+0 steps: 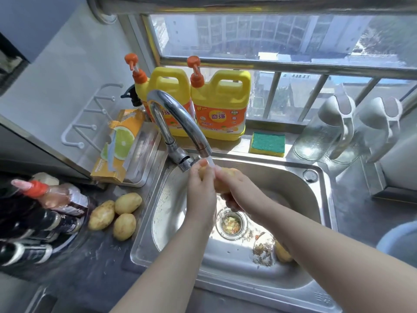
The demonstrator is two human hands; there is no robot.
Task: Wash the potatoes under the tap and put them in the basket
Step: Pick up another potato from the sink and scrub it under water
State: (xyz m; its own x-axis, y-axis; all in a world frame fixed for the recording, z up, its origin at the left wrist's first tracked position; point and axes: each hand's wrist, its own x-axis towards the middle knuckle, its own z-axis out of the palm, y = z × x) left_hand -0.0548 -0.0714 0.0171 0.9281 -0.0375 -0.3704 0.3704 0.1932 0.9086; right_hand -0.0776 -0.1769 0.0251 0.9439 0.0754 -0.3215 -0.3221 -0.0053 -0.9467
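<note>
Water runs from the chrome tap [180,123] onto a yellow potato [222,177] that both hands hold over the steel sink [316,199]. My left hand [200,190] grips its left end and my right hand [239,188] wraps its right side from above. Three more potatoes [117,215] lie on the dark counter left of the sink. Another potato [283,253] sits in the sink bottom, partly hidden by my right forearm. A pale blue rim, perhaps the basket [397,240], shows at the right edge.
Two yellow detergent jugs [221,107] and a green-yellow sponge [267,144] stand on the sill behind the sink. An orange box [119,145] lies back left, sauce bottles [45,211] at the left. Glass jars [334,132] stand at the right. Scraps fill the drain strainer [231,223].
</note>
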